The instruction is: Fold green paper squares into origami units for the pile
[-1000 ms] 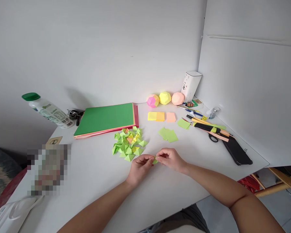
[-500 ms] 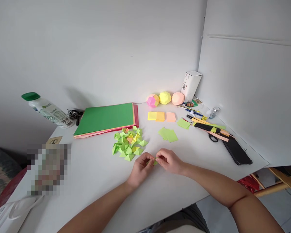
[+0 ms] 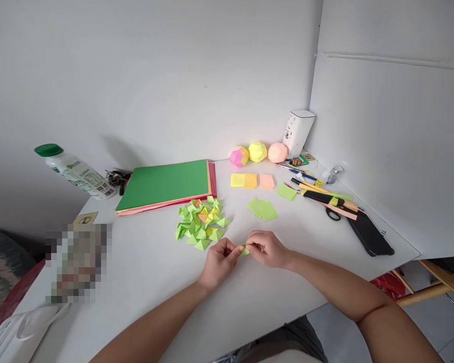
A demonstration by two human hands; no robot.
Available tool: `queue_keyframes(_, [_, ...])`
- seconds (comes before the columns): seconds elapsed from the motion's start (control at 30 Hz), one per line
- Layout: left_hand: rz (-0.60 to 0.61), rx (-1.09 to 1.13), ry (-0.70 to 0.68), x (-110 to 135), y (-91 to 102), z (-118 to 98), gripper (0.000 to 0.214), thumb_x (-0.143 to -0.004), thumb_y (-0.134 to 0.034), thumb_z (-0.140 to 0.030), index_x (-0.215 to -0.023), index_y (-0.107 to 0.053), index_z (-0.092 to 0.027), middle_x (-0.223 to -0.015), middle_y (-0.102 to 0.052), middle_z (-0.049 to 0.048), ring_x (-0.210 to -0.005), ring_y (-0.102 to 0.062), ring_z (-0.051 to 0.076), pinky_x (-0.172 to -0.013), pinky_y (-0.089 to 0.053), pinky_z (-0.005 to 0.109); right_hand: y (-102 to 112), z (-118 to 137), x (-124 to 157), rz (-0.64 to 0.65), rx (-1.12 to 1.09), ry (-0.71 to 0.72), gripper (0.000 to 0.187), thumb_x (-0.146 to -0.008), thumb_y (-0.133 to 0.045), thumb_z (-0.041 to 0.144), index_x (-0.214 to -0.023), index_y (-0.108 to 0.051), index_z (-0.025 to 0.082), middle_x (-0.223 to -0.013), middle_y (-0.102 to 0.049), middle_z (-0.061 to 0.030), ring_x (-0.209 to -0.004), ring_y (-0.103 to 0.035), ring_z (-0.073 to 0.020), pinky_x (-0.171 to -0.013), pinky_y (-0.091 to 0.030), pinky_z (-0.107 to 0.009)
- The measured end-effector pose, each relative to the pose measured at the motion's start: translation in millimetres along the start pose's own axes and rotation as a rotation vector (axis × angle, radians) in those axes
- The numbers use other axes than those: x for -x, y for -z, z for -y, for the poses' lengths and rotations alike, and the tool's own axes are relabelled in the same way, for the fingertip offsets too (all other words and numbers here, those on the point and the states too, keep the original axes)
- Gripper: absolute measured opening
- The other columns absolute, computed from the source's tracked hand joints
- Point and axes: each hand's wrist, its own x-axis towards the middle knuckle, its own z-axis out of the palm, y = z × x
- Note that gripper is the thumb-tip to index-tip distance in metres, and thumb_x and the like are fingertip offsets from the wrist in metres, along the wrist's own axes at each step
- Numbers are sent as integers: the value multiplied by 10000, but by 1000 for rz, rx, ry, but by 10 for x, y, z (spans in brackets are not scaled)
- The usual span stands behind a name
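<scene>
Between my fingertips, low over the front of the table, is a small piece of green paper, mostly hidden by the fingers. My left hand pinches its left side with thumb and forefinger. On the right side my right hand pinches it too, the two thumbs close together. Just beyond my left hand lies a heap of folded paper pieces, mostly green with a few yellow and orange ones. Past my right hand, flat green paper squares overlap on the table.
Behind stand three paper balls, with yellow, orange and pink sticky notes before them. A stack of coloured paper and a bottle are at the left. Scissors, pens and a black phone lie at the right.
Both hands have shifted very slightly to the right with the green paper, still pinching it. The things on the table stay where they were.
</scene>
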Motion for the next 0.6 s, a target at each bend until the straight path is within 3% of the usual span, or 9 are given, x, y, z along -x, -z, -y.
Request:
queue_keyframes(0.27, [-81,20,-76,-19,12,-10,440,-723,-609,-480,-522,-329,-205,-426,-465,-52,-406,-388,80,-436,-321,212,72,24,-16,-50,25,18,192,-818,-469,228,-639,-524,185,-598,-485,-14,-547,-438,-125,-521,-380,-245])
queue_keyframes(0.43, [69,13,-63,-2,42,-51,478,-838,-405,-527,-527,-490,-174,-501,-524,3,-483,-475,119,-509,-400,247,91,-24,-22,-131,181,94,180,-850,-441,219,-729,-567,179,-670,-560,-47,-568,-468,-132,-533,-392,-254])
queue_keyframes(0.6, [134,0,-84,17,51,-93,432,-839,-418,-518,-727,-622,-154,-618,-590,14,-545,-502,126,-548,-412,247,42,-20,-10,-51,472,316,263,-870,-398,140,-697,-592,178,-679,-583,-47,-606,-501,-131,-576,-395,-257])
